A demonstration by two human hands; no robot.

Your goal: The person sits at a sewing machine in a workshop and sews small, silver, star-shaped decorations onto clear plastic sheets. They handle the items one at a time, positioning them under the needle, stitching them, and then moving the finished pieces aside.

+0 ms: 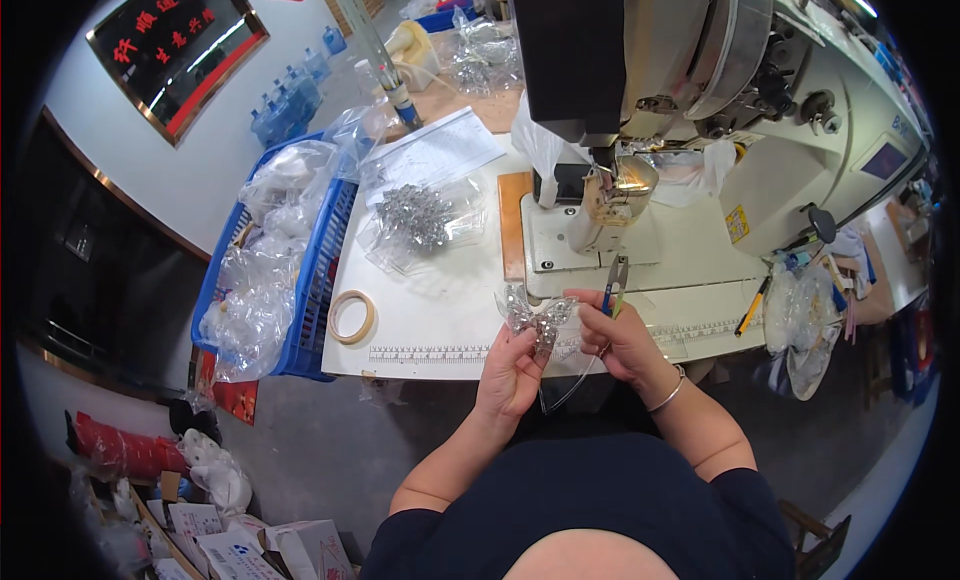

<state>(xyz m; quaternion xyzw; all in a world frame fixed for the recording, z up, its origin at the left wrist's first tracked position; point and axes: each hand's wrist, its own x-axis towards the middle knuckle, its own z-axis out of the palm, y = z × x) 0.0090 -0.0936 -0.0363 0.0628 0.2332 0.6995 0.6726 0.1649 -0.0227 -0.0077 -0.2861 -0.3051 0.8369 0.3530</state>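
My left hand (512, 375) is closed on a glittery silver bow-shaped ornament (541, 323) with see-through edges, thumb on top. It is held at the table's front edge, below the sewing machine (603, 220). My right hand (622, 342) grips small thread snips (618, 275), blades pointing away from me, with blue and green on the handles. Its thumb and forefinger also reach the bow's right edge. A thin clear strap (572, 388) hangs in a loop below the bow, between my hands.
Silver glittery pieces (415, 218) lie on a plastic bag to the left, near paper sheets (440, 150). A tape roll (352, 316) and a printed ruler strip (430, 354) are nearer me. A blue basket (318, 270) of bagged items stands left; a yellow pen (752, 306) lies right.
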